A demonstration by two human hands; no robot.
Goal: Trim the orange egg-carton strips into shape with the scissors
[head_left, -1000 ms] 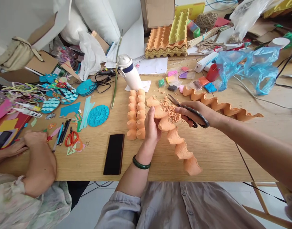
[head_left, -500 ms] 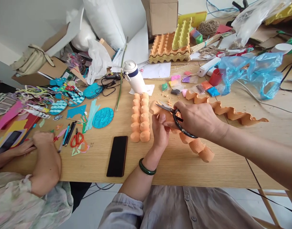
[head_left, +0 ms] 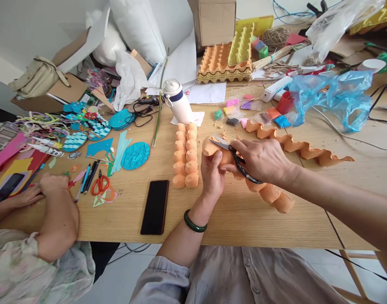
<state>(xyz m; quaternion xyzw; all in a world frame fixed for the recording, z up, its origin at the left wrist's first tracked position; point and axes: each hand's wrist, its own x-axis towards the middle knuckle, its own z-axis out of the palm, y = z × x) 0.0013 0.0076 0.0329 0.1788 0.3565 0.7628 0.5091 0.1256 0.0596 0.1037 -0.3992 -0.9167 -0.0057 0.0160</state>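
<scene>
My left hand (head_left: 213, 172) is closed round an orange strip of egg-carton cups (head_left: 271, 193), with the thumb on its near side. The strip slants down to the right, above the wooden table (head_left: 126, 219). In my right hand (head_left: 263, 158) is a pair of black-handled scissors (head_left: 221, 143); their blades lie against the cups at the strip's upper left end. Whether the blades are biting into the pulp I cannot tell. Left of my hands stand two rows of trimmed orange cups (head_left: 185, 156). A wavy orange offcut (head_left: 299, 145) lies to the right.
A black phone (head_left: 154, 207) lies left of my forearm. Behind the cups stands a white flask (head_left: 178, 101). Stacked egg trays (head_left: 225, 61) and a blue plastic bag (head_left: 332, 97) are farther back. Another person's arms (head_left: 58, 207) rest at the left, near red-handled scissors (head_left: 100, 184).
The strip's lower end has swung right and slightly up. My hands and the scissors have shifted only slightly, the blades still at the strip's upper end.
</scene>
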